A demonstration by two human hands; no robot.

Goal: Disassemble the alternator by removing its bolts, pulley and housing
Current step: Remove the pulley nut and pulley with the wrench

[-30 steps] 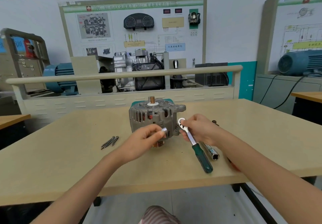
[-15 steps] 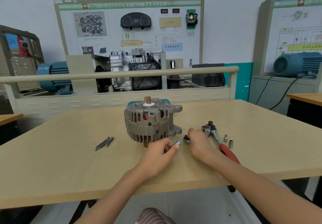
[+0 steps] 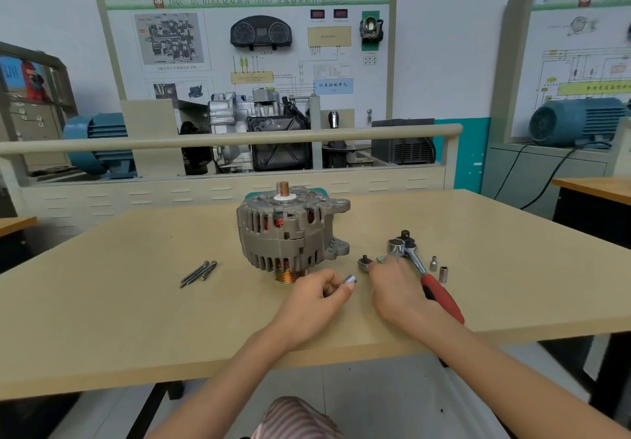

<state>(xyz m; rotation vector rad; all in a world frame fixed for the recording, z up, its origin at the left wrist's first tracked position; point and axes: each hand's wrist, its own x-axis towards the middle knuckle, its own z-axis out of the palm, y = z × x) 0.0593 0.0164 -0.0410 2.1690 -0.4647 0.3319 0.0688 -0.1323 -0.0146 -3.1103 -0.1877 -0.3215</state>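
While the alternator stood mid-table with its shaft end up, the left hand pinched a small silver socket just in front of it, and the right hand curled over a dark ratchet head; whether it actually gripped it was unclear. A red-handled ratchet lay beside, long bolts to the left. Behind, the board read "DSG".
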